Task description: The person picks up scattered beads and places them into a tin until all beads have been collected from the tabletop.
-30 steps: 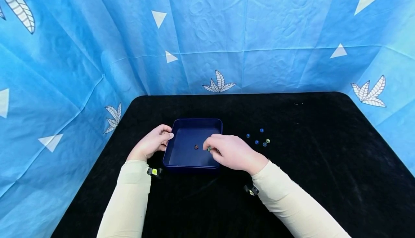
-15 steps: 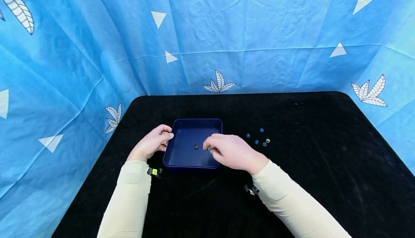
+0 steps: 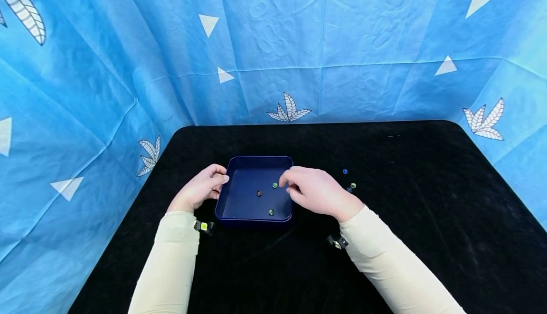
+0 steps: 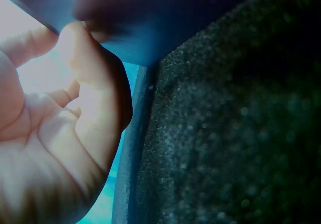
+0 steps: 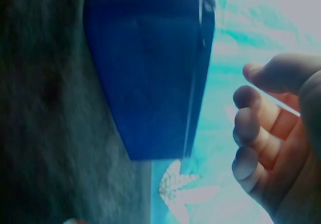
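A dark blue rectangular tray (image 3: 237, 204) stands on the black table. My left hand (image 3: 202, 188) holds its left wall, thumb at the rim; the left wrist view shows the thumb against the tray wall (image 4: 150, 33). Inside the tray lie a reddish-brown marble (image 3: 259, 193), a green marble (image 3: 275, 185) and another green marble (image 3: 271, 212) near the front. My right hand (image 3: 318, 190) hovers over the tray's right edge, fingers loosely bent and apart from the marbles. In the right wrist view, nothing shows between the right hand's (image 5: 271, 128) fingers.
Right of the right hand, a blue marble (image 3: 345, 171), a yellow-green marble (image 3: 353, 185) and another blue marble (image 3: 349, 189) lie on the black tabletop (image 3: 427, 209). A blue patterned curtain (image 3: 363, 43) hangs behind the table.
My right hand has let go of a green marble and moved up and right. Two green marbles now show in the tray. Some blue marbles are now hidden behind that hand. The left hand stays put.
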`<state>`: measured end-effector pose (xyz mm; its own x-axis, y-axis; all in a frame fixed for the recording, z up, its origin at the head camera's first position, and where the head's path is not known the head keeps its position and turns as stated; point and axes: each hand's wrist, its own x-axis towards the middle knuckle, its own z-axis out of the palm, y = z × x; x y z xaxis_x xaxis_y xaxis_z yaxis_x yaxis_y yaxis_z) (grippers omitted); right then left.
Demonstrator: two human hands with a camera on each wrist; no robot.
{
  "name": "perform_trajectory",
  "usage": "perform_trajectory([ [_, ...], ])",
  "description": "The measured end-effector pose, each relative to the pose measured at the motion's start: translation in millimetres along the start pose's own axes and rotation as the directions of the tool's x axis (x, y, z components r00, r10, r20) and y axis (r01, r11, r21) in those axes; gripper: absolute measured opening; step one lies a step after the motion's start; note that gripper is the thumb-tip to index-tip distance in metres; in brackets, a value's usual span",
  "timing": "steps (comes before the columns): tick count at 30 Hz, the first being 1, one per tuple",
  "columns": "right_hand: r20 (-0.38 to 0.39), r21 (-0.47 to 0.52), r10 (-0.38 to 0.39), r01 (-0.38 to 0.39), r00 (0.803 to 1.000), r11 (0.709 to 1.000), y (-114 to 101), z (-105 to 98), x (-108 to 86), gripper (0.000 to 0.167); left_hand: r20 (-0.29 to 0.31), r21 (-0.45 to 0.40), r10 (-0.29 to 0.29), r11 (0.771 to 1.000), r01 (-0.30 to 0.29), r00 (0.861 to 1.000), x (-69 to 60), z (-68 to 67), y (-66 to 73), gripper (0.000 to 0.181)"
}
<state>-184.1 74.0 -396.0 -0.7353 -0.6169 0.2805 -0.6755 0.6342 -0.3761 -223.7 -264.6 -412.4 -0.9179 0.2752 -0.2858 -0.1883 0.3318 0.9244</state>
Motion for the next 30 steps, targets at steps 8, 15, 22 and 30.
perform_trajectory([
  [8, -0.005, 0.013, 0.1, -0.1, 0.995, 0.995, 25, -8, -2.7, 0.013, 0.0, 0.0, -0.008, 1.0, 0.008, 1.0, 10.3, -4.4, -14.3, 0.035],
  [15, -0.008, 0.016, 0.172, -0.172, 0.985, 0.985, 47, -14, -6.1, 0.015, -0.022, 0.024, 0.005, 1.0, -0.004, 1.0, 18.9, -9.6, -28.7, 0.036],
  [22, 0.02, 0.002, 0.24, -0.24, 0.97, 0.971, 68, -17, -13.6, 0.018, -0.025, 0.032, 0.015, 0.999, -0.014, 1.0, 18.2, -8.6, -28.1, 0.038],
  [30, 0.044, -0.039, 0.331, -0.33, 0.942, 0.943, 79, -16, -18.7, 0.021, -0.024, 0.034, 0.016, 0.999, -0.015, 1.0, 18.8, -9.7, -29.4, 0.037],
])
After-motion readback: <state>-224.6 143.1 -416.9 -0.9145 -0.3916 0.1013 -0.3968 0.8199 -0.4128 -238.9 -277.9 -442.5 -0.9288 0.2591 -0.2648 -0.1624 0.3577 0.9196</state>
